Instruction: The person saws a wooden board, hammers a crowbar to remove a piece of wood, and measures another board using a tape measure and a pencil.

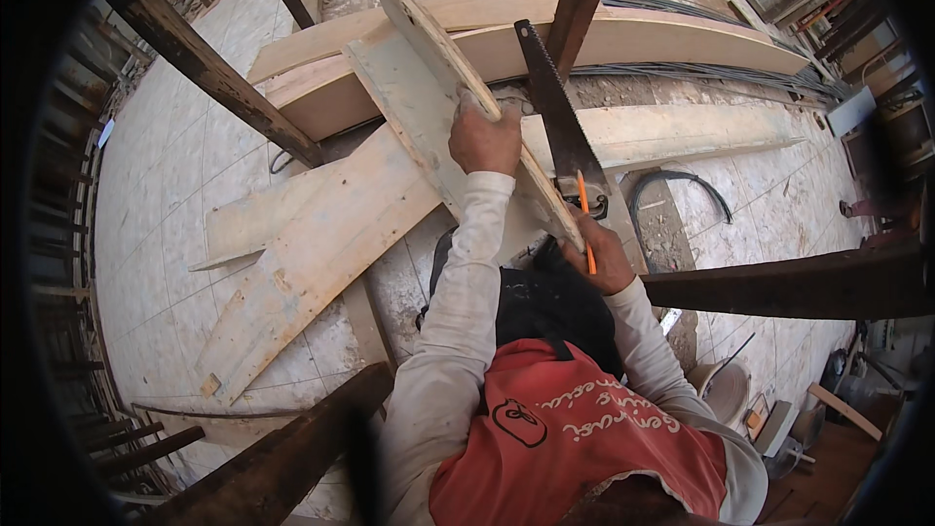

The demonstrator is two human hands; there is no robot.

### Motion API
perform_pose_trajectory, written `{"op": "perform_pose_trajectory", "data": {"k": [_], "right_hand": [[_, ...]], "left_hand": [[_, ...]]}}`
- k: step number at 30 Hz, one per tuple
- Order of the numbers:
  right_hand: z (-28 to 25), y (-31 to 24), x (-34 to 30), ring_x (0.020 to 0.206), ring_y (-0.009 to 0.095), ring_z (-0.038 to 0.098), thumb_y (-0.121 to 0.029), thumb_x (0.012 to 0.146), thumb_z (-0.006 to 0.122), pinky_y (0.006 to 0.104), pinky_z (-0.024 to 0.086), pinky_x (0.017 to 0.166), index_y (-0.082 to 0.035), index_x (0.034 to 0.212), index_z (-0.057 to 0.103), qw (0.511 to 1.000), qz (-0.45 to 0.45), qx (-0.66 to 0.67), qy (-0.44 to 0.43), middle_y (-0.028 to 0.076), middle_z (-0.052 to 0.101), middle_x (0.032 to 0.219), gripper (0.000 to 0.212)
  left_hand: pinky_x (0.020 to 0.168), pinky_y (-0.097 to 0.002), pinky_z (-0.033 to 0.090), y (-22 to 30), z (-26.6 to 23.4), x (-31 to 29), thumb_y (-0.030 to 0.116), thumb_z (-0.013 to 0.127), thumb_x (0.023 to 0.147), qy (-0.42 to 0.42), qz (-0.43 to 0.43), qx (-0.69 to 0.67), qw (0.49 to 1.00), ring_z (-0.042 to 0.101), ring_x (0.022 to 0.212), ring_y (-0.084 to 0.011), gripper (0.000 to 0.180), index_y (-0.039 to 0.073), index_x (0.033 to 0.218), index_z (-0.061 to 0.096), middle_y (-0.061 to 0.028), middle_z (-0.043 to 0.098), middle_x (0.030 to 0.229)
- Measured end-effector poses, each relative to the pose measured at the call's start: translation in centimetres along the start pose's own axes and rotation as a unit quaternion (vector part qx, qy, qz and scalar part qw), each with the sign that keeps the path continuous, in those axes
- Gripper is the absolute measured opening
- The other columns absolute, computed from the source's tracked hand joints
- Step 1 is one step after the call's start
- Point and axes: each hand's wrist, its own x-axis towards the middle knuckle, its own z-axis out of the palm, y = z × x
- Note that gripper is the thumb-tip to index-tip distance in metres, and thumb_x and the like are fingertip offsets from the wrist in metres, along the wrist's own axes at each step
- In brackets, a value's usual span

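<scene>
A long wooden trough-like piece with a raised side board [419,24] stretches from the far left toward me, its flat panel [390,83] on the left. My left hand [485,136] is closed over the top edge of that side board, around mid-length. At the near end, my right hand [606,255] is closed on an orange pencil [583,193] and rests against the board. The pencil points up and away from me. A handsaw [557,107] with a dark blade lies just right of the board, its handle near my right hand.
Pale wooden boards lie across the work, at lower left [321,253] and right [672,136]. Behind are long wooden forms [662,44] and dark bundled rods [701,70]. Dark posts slant at left [205,54], behind [581,0] and right [789,284]. A bucket [726,390] stands lower right.
</scene>
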Motion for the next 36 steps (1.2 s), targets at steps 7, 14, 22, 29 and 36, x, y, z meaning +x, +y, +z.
{"op": "perform_pose_trajectory", "data": {"k": [7,14,22,29,36], "right_hand": [[-0.4,-0.2,0.1,0.107,0.041,0.068,-0.015,0.091,0.066,0.0392,0.053,0.088,0.0,0.141,0.048,1.0,-0.004,0.005,-0.005,0.029,0.068,0.108,0.056],[-0.5,-0.7,0.2,0.097,0.048,0.066,-0.017,0.089,0.066,0.0484,0.054,0.079,-0.003,0.141,0.048,1.0,0.0,-0.007,0.0,0.031,0.066,0.108,0.057],[-0.3,-0.7,0.3,0.104,0.046,0.067,-0.015,0.091,0.066,0.041,0.053,0.085,0.001,0.137,0.05,1.0,0.001,0.009,0.008,0.03,0.067,0.105,0.051],[-0.6,-0.7,0.2,0.103,0.045,0.068,-0.016,0.091,0.067,0.041,0.053,0.083,-0.001,0.136,0.05,1.0,0.006,-0.005,0.016,0.03,0.067,0.102,0.05],[-0.6,-1.2,0.1,0.099,0.044,0.069,-0.016,0.091,0.066,0.0404,0.053,0.08,-0.001,0.134,0.051,1.0,-0.003,-0.004,0.018,0.029,0.067,0.098,0.048]], "left_hand": [[0.085,-0.0468,0.054,0.2,-0.1,0.2,0.028,0.072,0.074,-0.015,-0.003,-0.007,1.0,0.069,0.092,-0.0422,0.053,-0.002,0.117,0.063,-0.0244,0.071,0.098],[0.084,-0.0456,0.054,-0.3,-0.7,0.6,0.032,0.074,0.077,-0.042,0.023,-0.032,0.998,0.07,0.093,-0.0404,0.055,-0.002,0.117,0.061,-0.0229,0.072,0.097],[0.1,-0.0391,0.05,-5.0,-3.0,3.4,0.063,0.077,0.077,-0.193,-0.038,-0.176,0.965,0.062,0.119,-0.0346,0.107,-0.009,0.148,0.039,-0.0296,0.058,0.134],[0.11,-0.0374,0.042,-5.4,-1.1,3.1,0.061,0.081,0.072,-0.225,0.003,-0.247,0.943,0.046,0.138,-0.0376,0.122,-0.006,0.156,0.023,-0.0312,0.045,0.148],[0.105,-0.0363,0.046,-4.3,-1.7,3.7,0.06,0.083,0.068,-0.227,0.007,-0.229,0.947,0.057,0.127,-0.0375,0.126,-0.007,0.156,0.022,-0.0344,0.051,0.141]]}}
